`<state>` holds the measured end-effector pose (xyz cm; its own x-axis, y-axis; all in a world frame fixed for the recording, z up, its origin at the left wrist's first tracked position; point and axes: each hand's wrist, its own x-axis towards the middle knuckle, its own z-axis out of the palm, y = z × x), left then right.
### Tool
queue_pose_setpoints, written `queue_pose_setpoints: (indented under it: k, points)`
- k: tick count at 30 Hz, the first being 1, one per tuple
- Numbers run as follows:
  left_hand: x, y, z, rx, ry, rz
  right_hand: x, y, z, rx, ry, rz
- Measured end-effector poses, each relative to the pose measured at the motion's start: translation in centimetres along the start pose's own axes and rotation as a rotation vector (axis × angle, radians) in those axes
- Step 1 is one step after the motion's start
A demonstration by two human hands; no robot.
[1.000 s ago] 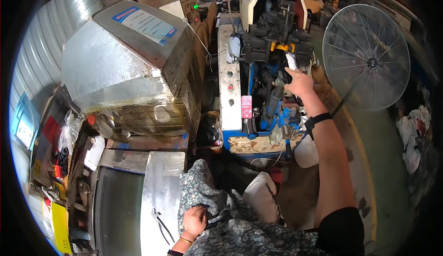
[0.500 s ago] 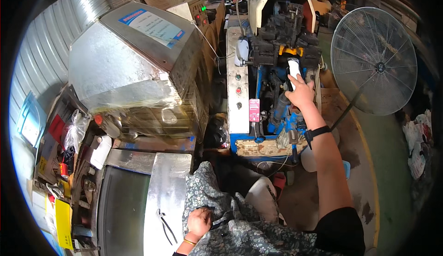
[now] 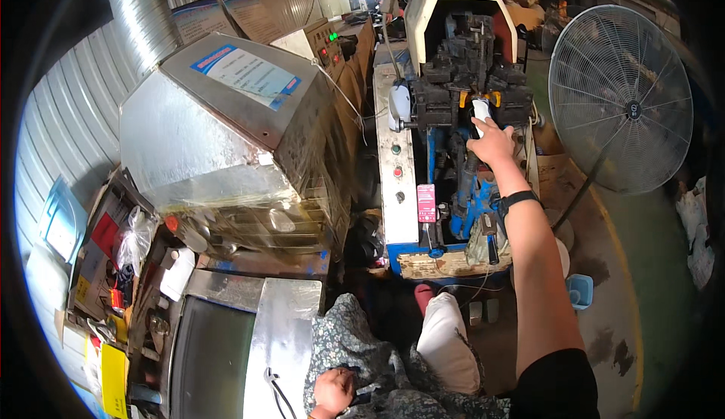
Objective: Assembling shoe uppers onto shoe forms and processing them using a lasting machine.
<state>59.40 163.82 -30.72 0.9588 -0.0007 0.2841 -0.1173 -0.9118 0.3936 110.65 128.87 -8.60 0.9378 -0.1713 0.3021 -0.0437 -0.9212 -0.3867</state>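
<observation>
My right hand reaches forward over the machine, its fingers closed on the near end of a white, long, narrow piece shaped like a shoe. The far end of that white piece lies at the dark metal jaws, between two yellow parts. Low in front of me, my left hand rests curled on a dark flowered apron; whatever its fingers hold, if anything, is hidden. Close by on the left, metal pincers with dark handles lie on a bare metal ledge.
A large standing fan is to the right of the machine. A metal hooded unit stands at the left, beside a cluttered shelf. A control panel with buttons runs along the machine's left side. A blue basin sits on the floor.
The white piece has moved farther in, toward the yellow parts and jaws, with my right hand on it. My left hand stays on the apron. The whole view has shifted slightly.
</observation>
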Motion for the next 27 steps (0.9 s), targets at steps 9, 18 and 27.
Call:
queue_pose_setpoints:
  k: [9,18,27]
  points:
    - [-0.4,-0.2,1.0,0.052,0.001,0.007,2.3,-1.1,-1.2,-0.007,-0.025,0.017]
    - [-0.8,-0.2,0.8,0.077,0.024,0.003,2.7,-1.6,-2.8,0.012,-0.014,-0.004]
    - [1.0,0.6,-1.1,-0.004,-0.041,-0.026,1.8,-2.1,-4.0,-0.027,0.015,-0.004]
